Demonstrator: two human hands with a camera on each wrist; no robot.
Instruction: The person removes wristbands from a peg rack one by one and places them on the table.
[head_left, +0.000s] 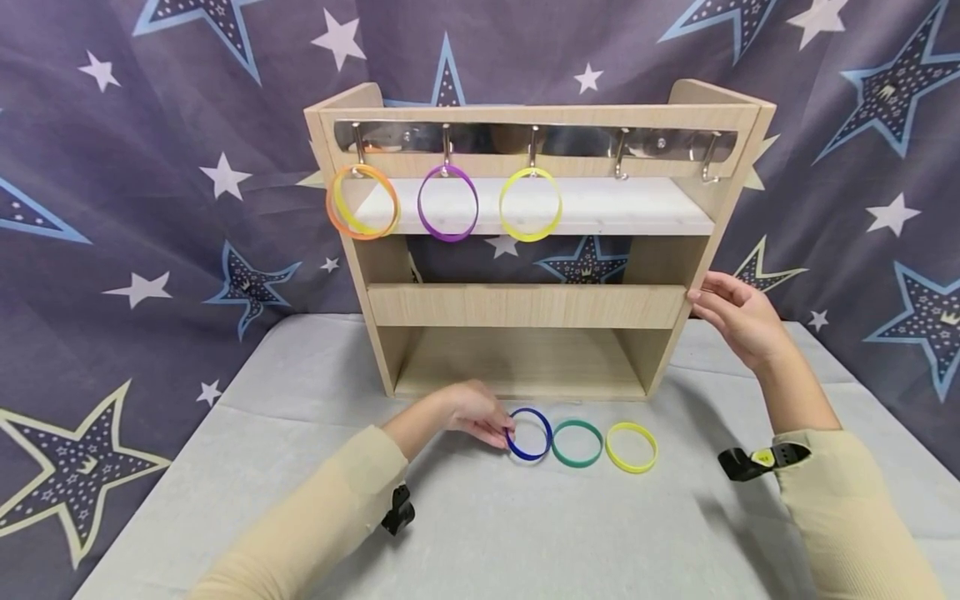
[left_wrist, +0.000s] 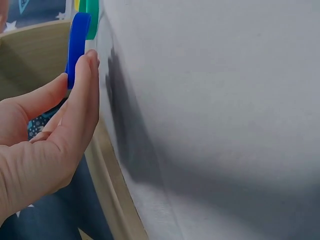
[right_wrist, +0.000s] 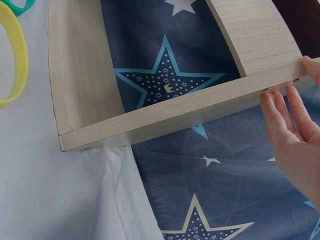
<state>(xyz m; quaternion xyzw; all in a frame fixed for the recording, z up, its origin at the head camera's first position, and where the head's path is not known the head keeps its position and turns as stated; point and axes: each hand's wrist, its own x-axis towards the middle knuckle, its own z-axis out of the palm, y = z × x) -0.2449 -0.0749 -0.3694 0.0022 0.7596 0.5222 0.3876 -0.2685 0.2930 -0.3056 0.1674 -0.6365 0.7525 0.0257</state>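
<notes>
My left hand pinches the left edge of a dark blue wristband between thumb and fingers. In the left wrist view, the thumb and straight fingers meet on the blue band. A green wristband lies on the cloth just right of it, followed by a yellow wristband. At the right side of a wooden shelf, my right hand holds the side panel's edge. The right wrist view has the thumb on one side of that panel and the fingertips on its outer face.
A metal hook rail runs along the shelf's top. Orange and yellow bands share the leftmost hook, then a purple band and a yellow band hang singly. Two right hooks are bare. Star-patterned fabric stands behind the grey tablecloth.
</notes>
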